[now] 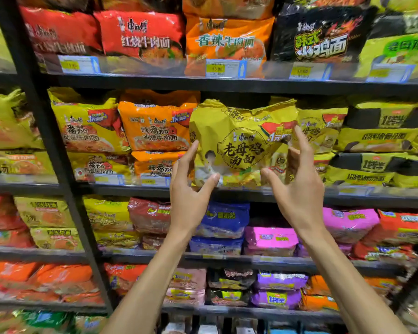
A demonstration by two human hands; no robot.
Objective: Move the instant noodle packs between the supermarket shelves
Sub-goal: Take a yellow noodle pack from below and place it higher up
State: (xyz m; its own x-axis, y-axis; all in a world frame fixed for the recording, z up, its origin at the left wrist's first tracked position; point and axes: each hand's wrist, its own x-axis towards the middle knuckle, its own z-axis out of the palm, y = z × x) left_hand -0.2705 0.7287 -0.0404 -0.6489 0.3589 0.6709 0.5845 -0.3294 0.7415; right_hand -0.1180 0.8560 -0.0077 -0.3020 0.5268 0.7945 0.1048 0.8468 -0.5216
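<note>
A large yellow instant noodle pack (241,141) with dark Chinese lettering stands upright at the front of the second shelf (227,191) from the top. My left hand (188,189) grips its lower left corner, thumb on the front and fingers at the side edge. My right hand (297,184) grips its lower right side, thumb on the front and fingers around the right edge. The pack's bottom edge is at the shelf lip, and I cannot tell whether it rests there or is lifted.
Orange packs (157,126) sit left of the held pack, yellow ones (321,131) right. Red, orange and black packs fill the top shelf (227,83). Blue (222,218) and pink packs (270,239) lie below. A dark upright post (51,145) divides the shelving at left.
</note>
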